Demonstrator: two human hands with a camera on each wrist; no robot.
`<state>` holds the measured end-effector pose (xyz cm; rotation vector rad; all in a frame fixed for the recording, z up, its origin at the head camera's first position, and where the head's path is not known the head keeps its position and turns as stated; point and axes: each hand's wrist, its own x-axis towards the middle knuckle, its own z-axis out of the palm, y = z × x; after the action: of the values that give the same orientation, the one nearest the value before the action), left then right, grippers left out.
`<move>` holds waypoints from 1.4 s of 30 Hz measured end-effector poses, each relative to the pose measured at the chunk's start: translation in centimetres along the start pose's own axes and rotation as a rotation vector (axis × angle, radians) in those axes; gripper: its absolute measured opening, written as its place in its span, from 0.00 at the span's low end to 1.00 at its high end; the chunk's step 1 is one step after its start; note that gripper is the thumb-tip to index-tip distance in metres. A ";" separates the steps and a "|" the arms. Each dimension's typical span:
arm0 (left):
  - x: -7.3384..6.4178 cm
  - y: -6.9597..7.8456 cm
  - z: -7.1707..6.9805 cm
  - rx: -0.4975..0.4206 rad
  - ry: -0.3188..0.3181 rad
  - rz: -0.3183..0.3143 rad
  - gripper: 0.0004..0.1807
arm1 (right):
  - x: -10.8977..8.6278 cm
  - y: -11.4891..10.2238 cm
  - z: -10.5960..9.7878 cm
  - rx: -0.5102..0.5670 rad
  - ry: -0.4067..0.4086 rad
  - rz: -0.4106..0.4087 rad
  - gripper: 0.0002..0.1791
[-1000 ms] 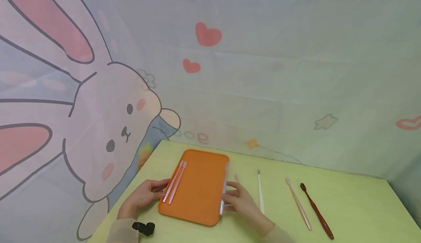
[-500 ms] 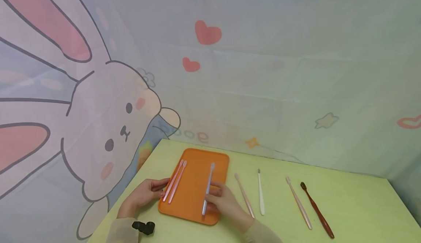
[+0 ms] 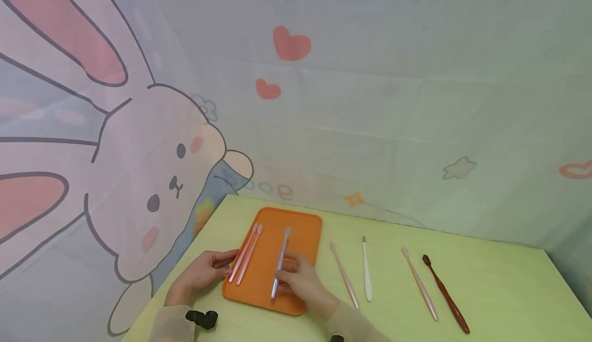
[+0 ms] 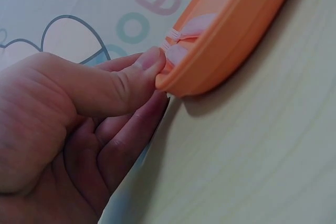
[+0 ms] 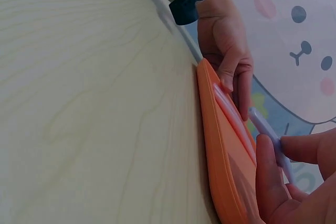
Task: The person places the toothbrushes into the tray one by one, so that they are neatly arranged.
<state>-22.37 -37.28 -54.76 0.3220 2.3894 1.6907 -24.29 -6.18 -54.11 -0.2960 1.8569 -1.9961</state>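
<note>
An orange tray (image 3: 300,223) lies on the table, with two pink toothbrushes (image 3: 248,257) side by side along its left part. At the tray's left edge, my left hand (image 3: 201,272) pinches the rim; the left wrist view shows the thumb (image 4: 134,80) on top and fingers lower down. My right hand (image 3: 302,283) holds a pale lavender toothbrush (image 3: 281,259) over the tray, bristle end pointing away. In the right wrist view, thumb and fingers pinch the handle (image 5: 270,135) above the tray's surface; part of the brush is hidden by the fingers.
On the light yellow-green table (image 3: 388,311), right of the tray, lie a beige-pink toothbrush (image 3: 344,277), a white toothbrush (image 3: 367,275), another pale pink one (image 3: 421,285) and a dark brown one (image 3: 446,295). A printed cloth (image 3: 351,100) hangs behind.
My right hand has brought the lavender toothbrush leftward from the tray's right edge to above its middle. The left hand has stayed at the tray's left rim.
</note>
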 end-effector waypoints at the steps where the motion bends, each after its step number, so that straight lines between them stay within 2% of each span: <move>1: 0.0 0.0 0.0 0.004 0.000 -0.001 0.31 | 0.1 0.1 0.1 0.000 0.004 0.001 0.34; 8: 0.0 0.2 0.0 -0.005 -0.012 0.026 0.30 | 0.5 0.1 1.3 -0.002 0.028 0.005 0.35; 13: -0.1 0.3 0.0 -0.004 0.000 0.001 0.30 | 0.8 -0.1 2.2 0.015 0.044 0.014 0.35; 19: -0.2 0.2 -0.2 0.032 0.007 0.010 0.30 | 1.7 0.4 3.2 0.033 0.075 -0.002 0.35; 23: -0.2 0.2 -0.3 0.022 0.007 0.007 0.30 | 2.1 0.7 3.9 0.037 0.095 -0.008 0.35; 29: -0.2 0.3 -0.1 -0.005 -0.009 0.005 0.30 | 2.3 0.8 4.4 0.011 0.129 0.006 0.35; 35: -0.3 0.2 0.0 0.027 -0.008 0.025 0.30 | 2.5 0.5 4.7 -0.018 0.139 0.003 0.34; 42: -0.1 0.2 0.0 0.015 0.001 -0.006 0.31 | 2.7 0.4 4.9 -0.056 0.159 -0.010 0.34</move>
<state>-22.23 -37.22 -54.59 0.3154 2.4024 1.6718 -24.63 -11.80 -54.38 -0.1671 2.0141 -2.0294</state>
